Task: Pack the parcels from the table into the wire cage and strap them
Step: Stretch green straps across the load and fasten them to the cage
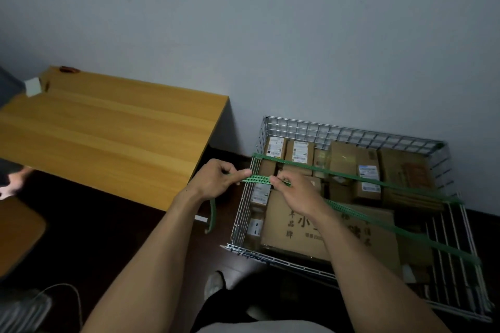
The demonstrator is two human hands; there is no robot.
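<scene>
Sweeping in from the left, Jo: the wooden table [108, 127] first, then the left hand [213, 180] just off its near corner. Thumb and curled fingers are pinching the green strap [258, 179], and its loose tail [213, 213] hangs down below the fist.

And straight across, Sam, the right hand [296, 193] pinches the same strap, fingers curled onto it. A short stretch runs between the two hands above the left side of the wire cage [351, 134]. From there the strap crosses the load to the right rim.

Where are the parcels?

Every one I can see is inside the cage. The small labelled parcels [300, 153] are along the back, with a big printed carton [297, 227] at the front. A second strap [351, 176] already crosses the back row.

So my read is that the front strap is being fastened. How is that done well?

Keep it flat with no twist. Draw the slack through the left hand while the right holds tension, and close it tight against the cage side. It should run parallel to the other strap, squarely over that carton. I can't make out any buckle or clip, it's too small to tell.
</scene>
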